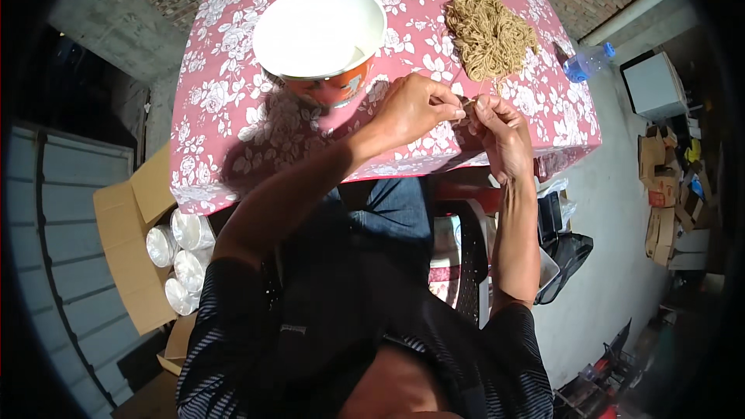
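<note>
A pink cloth with white flowers (pixel 206 151) covers the counter. To the left, an open brown cardboard box (pixel 128 256) holds clear-wrapped white bundles (pixel 190 233). Just beside the counter's right edge is a clear, blue-capped plastic bottle (pixel 587 64); farther right, brown cardboard cartons (pixel 660 186) lie heaped.

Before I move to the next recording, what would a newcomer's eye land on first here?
Probably the big bucket, its white inside bright, at the left on the pink flowered tablecloth. Next comes the tangled heap of tan string toward the right. Just below it in the picture, the left hand and right hand come close together.
</note>
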Demonstrator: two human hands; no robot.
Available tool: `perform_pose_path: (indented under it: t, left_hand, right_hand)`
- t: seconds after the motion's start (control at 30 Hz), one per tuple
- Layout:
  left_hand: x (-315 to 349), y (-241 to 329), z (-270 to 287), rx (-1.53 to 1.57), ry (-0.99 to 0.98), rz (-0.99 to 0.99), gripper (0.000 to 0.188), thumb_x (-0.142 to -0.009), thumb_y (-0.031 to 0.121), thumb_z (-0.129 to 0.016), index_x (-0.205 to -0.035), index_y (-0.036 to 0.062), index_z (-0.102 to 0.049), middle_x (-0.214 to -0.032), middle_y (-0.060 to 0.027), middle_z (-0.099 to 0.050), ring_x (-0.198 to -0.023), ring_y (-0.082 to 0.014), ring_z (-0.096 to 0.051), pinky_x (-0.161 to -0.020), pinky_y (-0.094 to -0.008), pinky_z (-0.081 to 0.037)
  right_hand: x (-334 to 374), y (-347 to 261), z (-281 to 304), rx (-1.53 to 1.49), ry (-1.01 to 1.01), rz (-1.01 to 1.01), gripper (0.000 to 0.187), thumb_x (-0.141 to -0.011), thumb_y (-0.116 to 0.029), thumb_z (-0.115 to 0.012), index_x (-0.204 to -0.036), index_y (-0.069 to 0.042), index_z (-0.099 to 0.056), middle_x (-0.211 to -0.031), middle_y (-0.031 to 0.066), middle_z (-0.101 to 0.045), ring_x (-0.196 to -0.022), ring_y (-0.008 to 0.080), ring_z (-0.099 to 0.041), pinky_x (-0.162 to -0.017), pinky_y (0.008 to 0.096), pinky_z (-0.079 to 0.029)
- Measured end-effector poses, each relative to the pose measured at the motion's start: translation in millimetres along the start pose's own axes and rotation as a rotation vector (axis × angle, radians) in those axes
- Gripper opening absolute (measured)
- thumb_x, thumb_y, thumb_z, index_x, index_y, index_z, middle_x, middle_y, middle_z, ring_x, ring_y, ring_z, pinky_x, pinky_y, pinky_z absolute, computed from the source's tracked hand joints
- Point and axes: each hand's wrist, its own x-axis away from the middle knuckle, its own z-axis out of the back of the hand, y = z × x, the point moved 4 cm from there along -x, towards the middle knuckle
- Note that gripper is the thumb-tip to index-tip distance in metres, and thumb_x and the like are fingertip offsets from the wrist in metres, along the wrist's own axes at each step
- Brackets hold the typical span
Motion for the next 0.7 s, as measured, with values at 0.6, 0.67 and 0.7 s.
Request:
perform_pose_path:
  t: [0.6,0.67,0.7]
  left_hand:
    - [19.2,-17.7,2.3,0.369,-0.217,0.058,0.024,-0.098,0.019,-0.073,-0.107,-0.0031,-0.075,-0.092,-0.0068,-0.075,-0.082,-0.0091,-0.067,-0.075,-0.0246,-0.054]
    - [25.2,-15.5,7.8,0.430,-0.314,0.142,0.025,-0.099,0.021,-0.072,-0.108,-0.0026,-0.074,-0.092,-0.0069,-0.075,-0.077,-0.0079,-0.064,-0.070,-0.0236,-0.052]
    - [29.7,-15.4,8.0,0.489,-0.409,0.225,0.027,-0.100,0.023,-0.070,-0.109,-0.0021,-0.074,-0.093,-0.0071,-0.076,-0.073,-0.0067,-0.062,-0.065,-0.0227,-0.050]
  right_hand:
    - [3.0,4.1,-11.2,0.055,-0.044,-0.028,0.014,-0.103,-0.014,-0.066,-0.100,-0.001,-0.068,-0.075,-0.0017,-0.059,-0.062,0.0065,-0.048,-0.058,0.0241,-0.037]
    - [3.4,2.3,-9.6,0.239,-0.062,-0.018,0.012,-0.103,-0.012,-0.065,-0.102,-0.001,-0.068,-0.077,-0.0037,-0.059,-0.064,0.0045,-0.046,-0.058,0.0228,-0.037]
    - [3.0,3.8,-8.8,0.239,-0.062,-0.021,0.012,-0.103,-0.012,-0.065,-0.102,-0.001,-0.068,-0.077,-0.0037,-0.059,-0.064,0.0045,-0.046,-0.058,0.0228,-0.037]
